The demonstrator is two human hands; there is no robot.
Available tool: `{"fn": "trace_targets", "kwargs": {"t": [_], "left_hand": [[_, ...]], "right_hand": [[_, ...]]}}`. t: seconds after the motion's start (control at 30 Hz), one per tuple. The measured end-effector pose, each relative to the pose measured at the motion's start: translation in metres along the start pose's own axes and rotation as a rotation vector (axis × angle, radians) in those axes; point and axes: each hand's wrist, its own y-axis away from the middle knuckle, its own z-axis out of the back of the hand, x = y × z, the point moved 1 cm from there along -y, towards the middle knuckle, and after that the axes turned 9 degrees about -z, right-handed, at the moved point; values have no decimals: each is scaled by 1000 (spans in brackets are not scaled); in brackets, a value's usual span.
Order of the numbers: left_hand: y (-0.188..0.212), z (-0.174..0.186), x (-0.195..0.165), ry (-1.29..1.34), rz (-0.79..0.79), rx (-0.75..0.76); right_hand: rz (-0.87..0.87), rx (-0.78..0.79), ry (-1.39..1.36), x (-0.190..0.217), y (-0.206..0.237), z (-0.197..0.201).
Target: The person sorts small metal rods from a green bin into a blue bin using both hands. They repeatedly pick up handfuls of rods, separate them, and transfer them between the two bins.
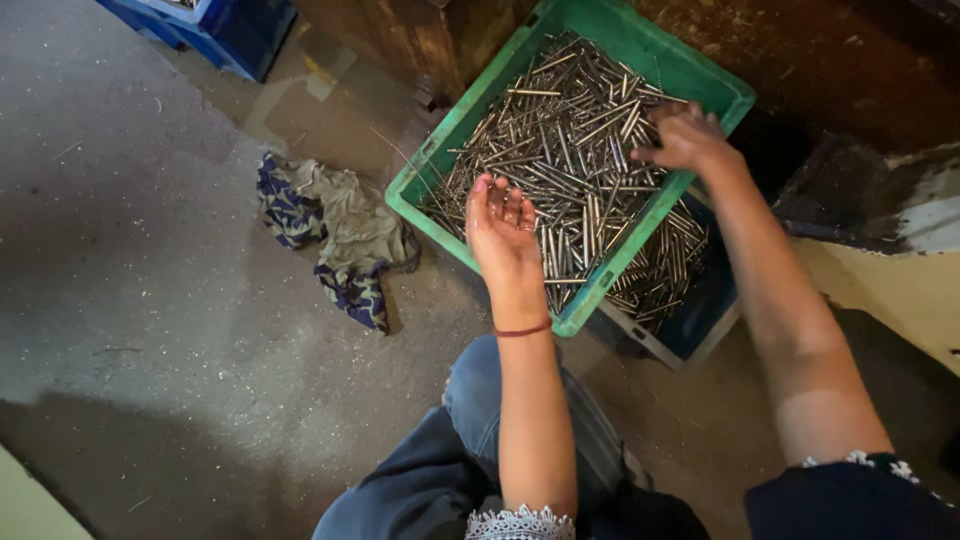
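Rough concrete floor; open left hand (502, 222) and half-curled right hand (688, 138) over slim metal rods (560, 140) in green plastic crate (620, 35).

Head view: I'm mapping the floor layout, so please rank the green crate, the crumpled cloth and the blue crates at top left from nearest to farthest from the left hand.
1. Green crate, directly under the left hand.
2. Crumpled cloth, on the floor to its left.
3. Blue crates, far top left.

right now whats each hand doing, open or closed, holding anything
Left hand: open, palm up over the green crate, holding nothing visible.
Right hand: fingers curled down onto the metal pins; grip cannot be told.
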Motion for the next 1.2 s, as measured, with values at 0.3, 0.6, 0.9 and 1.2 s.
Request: {"fn": "trace_targets", "kwargs": {"t": [0.3, 0.6, 0.9, 1.2], "left_hand": [[8, -6, 19, 6, 17, 59], [6, -6, 28, -51, 37, 25], [5, -5, 27, -73, 31, -15], [14, -17, 46, -191, 2, 5]], "right_hand": [[-108, 18, -12, 8, 6, 2], [-98, -84, -174, 0, -1, -6], [-120, -242, -1258, -32, 10, 33], [128, 227, -2495, 18, 24, -1]]}}
